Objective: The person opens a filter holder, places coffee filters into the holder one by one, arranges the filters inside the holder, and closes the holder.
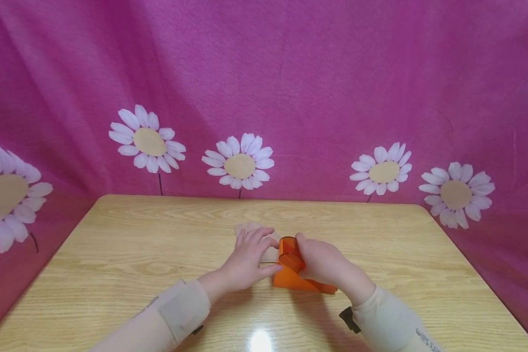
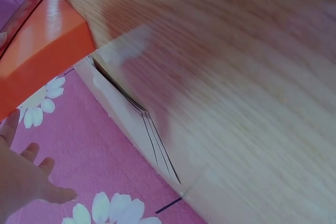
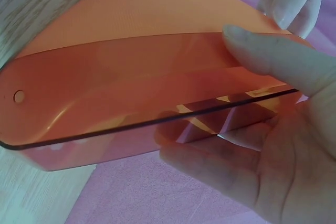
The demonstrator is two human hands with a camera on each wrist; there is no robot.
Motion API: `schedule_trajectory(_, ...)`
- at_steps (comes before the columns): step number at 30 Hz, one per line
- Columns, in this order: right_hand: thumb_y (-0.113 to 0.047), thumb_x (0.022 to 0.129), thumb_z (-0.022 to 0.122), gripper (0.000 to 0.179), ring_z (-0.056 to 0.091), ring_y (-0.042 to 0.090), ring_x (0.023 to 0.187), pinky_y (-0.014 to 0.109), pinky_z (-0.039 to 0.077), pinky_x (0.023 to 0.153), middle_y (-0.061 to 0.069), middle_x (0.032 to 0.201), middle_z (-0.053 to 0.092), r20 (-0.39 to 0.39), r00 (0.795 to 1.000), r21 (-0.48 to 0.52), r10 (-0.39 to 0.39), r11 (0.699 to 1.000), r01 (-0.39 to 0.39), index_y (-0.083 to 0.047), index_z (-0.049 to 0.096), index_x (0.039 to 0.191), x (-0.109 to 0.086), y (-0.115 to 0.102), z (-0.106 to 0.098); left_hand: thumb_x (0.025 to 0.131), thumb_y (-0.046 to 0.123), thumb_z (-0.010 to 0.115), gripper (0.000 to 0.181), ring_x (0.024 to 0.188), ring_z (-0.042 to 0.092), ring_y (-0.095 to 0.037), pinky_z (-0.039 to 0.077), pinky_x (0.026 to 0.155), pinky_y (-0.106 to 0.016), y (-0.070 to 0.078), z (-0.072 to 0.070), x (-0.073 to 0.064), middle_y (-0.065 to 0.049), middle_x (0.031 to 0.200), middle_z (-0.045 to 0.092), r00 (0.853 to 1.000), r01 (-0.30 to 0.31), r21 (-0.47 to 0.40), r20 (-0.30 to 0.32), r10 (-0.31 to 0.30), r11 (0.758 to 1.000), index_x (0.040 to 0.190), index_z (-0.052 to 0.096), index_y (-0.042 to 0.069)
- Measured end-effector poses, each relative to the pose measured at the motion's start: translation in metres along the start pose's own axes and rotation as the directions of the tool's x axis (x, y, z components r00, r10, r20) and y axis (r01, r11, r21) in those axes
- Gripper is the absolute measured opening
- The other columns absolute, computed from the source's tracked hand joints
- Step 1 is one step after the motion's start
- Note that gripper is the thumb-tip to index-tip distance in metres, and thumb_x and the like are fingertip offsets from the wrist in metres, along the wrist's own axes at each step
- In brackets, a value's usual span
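My right hand [image 1: 323, 259] grips a see-through orange plastic tray [image 3: 121, 93]. Its thumb lies on the near face, and the other fingers show through from behind. The tray has a dark rim, rounded ends and a small round hole near one end. Against it is a solid orange wedge-shaped body [image 1: 297, 281], glossy in the left wrist view. My left hand [image 1: 246, 256] is on its left, fingers spread and the thumb tip right at the orange edge. Beyond that hand lies a pale flat sheet [image 1: 246, 227], partly hidden by the fingers.
The wooden table [image 1: 158, 244] reaches back to a pink cloth [image 1: 290, 98] printed with white daisies. In the left wrist view, thin dark-edged layers [image 2: 147, 111] lie at the table's far side.
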State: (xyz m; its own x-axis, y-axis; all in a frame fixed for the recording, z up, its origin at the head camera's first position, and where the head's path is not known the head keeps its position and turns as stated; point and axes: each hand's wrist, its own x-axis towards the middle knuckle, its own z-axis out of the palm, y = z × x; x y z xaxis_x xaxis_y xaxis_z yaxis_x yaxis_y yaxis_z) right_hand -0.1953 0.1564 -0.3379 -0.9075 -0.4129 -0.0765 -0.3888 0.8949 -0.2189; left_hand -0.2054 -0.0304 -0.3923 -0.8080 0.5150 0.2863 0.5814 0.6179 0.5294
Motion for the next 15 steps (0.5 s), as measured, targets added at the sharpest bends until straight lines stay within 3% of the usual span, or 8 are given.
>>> schedule_trajectory(11,-0.007,0.066,0.08,0.046,0.052,0.018,0.063,0.036,0.048,0.061,0.002,0.073,0.055,0.012,1.0,0.015,0.001,1.0,-0.001,-0.004,0.046,0.096,0.0009,-0.0015,-0.0007,0.086,0.035,0.066,0.037,0.133,0.035,-0.027,0.01,0.109,-0.065,0.0028,0.0003,-0.0008,-0.005,0.141,0.046,0.999,0.032,0.005,0.015,-0.032,0.999,0.113,0.058,0.013)
schedule_trajectory(15,-0.019,0.068,0.082,0.049,0.053,0.017,0.068,0.036,0.047,0.065,0.001,0.077,0.057,0.061,0.998,0.037,0.016,0.999,-0.019,-0.007,0.047,0.101,0.0012,-0.0031,-0.0031,0.086,0.038,0.065,0.037,0.133,0.036,-0.025,0.011,0.109,-0.065,0.0022,-0.0015,-0.0037,-0.002,0.141,0.046,0.999,0.041,0.04,0.019,-0.041,0.998,0.114,0.059,0.014)
